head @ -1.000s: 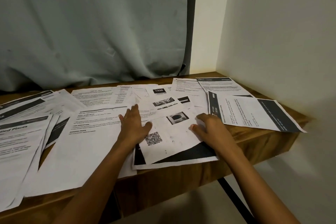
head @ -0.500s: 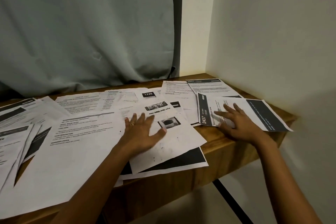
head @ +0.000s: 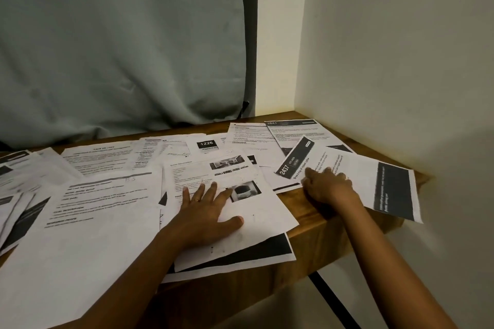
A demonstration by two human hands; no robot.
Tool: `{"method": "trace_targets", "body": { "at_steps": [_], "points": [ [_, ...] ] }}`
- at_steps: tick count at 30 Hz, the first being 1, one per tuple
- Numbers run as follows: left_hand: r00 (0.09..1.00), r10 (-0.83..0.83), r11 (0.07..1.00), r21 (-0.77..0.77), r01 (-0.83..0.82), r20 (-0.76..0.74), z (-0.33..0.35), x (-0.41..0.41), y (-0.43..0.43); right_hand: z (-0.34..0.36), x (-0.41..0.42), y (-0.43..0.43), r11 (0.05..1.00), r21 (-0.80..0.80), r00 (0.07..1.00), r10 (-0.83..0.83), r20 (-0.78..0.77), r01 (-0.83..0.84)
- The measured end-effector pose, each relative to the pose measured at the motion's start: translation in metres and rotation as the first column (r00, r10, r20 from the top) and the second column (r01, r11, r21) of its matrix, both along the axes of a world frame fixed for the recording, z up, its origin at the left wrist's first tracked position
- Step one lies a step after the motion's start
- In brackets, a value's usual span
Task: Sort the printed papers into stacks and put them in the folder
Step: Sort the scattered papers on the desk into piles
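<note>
Printed papers cover the wooden bench under a grey curtain — left hand flat, fingers spread, pressing the photo sheet; a "1226" page lies behind; right hand, fingers curled, pinches the "2437 KITCHEN" sheet — overhanging the bench edge by the wall.

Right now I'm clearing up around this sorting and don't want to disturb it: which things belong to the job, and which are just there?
Job: 2437 sheet, gripped by right hand; photo sheet under left hand; 1226 sheet; other printed papers. No folder visible.
Just there: curtain; wall; table.
</note>
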State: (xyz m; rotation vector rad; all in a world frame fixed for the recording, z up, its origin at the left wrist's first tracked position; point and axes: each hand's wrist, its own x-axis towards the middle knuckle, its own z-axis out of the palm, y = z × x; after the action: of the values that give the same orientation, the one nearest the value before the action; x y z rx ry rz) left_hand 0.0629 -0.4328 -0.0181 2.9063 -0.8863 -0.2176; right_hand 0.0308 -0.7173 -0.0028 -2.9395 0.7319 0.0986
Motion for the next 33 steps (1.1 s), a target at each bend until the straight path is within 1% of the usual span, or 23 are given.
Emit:
{"method": "trace_targets", "body": {
  "at_steps": [3, 5, 10, 12, 14, 15, 17, 18, 20, 23, 25, 30, 33],
  "points": [
    [0.999, -0.037, 0.999, -0.019, 0.038, 0.002, 0.005, -0.005, -0.008, 0.004, 0.019, 0.004, 0.996, -0.047, 0.997, -0.076, -0.022, 0.074],
    [0.996, -0.090, 0.995, -0.032, 0.090, 0.013, 0.007, -0.009, -0.014, 0.006, 0.033, 0.004, 0.992, -0.061, 0.993, -0.111, -0.029, 0.109],
    [0.977, -0.204, 0.976, -0.068, 0.207, 0.054, 0.005, -0.017, -0.025, 0.007, 0.055, -0.005, 0.983, -0.066, 0.985, -0.171, -0.002, 0.171],
    [0.966, -0.253, 0.963, -0.081, 0.257, 0.048, 0.005, -0.023, -0.028, 0.010, 0.057, -0.008, 0.980, -0.077, 0.983, -0.184, -0.005, 0.183],
    [0.953, -0.303, 0.950, -0.076, 0.302, -0.004, 0.009, -0.031, -0.029, 0.017, 0.059, -0.009, 0.986, -0.072, 0.989, -0.150, -0.019, 0.148],
    [0.947, -0.321, 0.946, -0.058, 0.319, -0.014, 0.010, -0.035, -0.029, 0.022, 0.063, -0.010, 0.990, -0.046, 0.991, -0.130, 0.001, 0.130],
    [0.939, -0.344, 0.938, -0.038, 0.344, 0.018, 0.010, -0.037, -0.031, 0.031, 0.076, -0.016, 0.997, 0.025, 0.992, -0.078, 0.100, 0.076],
    [0.937, -0.347, 0.936, -0.050, 0.349, 0.032, 0.010, -0.036, -0.032, 0.035, 0.083, -0.017, 0.999, 0.046, 0.987, -0.027, 0.156, 0.020],
    [0.940, -0.341, 0.936, -0.090, 0.341, 0.016, 0.009, -0.034, -0.033, 0.042, 0.097, -0.015, 0.993, 0.081, 0.970, 0.069, 0.234, -0.090],
    [0.941, -0.339, 0.937, -0.101, 0.336, -0.017, 0.011, -0.036, -0.033, 0.047, 0.119, -0.006, 0.978, 0.134, 0.943, 0.112, 0.313, -0.160],
    [0.941, -0.337, 0.936, -0.112, 0.333, -0.018, 0.010, -0.037, -0.032, 0.045, 0.133, -0.002, 0.976, 0.134, 0.939, 0.122, 0.321, -0.172],
    [0.942, -0.336, 0.930, -0.165, 0.330, -0.008, 0.007, -0.038, -0.028, 0.033, 0.157, -0.002, 0.989, 0.100, 0.966, 0.085, 0.245, -0.113],
    [0.941, -0.337, 0.926, -0.180, 0.333, 0.004, 0.006, -0.038, -0.027, 0.031, 0.163, -0.003, 0.996, 0.054, 0.964, 0.056, 0.261, -0.073]
  ]
}}
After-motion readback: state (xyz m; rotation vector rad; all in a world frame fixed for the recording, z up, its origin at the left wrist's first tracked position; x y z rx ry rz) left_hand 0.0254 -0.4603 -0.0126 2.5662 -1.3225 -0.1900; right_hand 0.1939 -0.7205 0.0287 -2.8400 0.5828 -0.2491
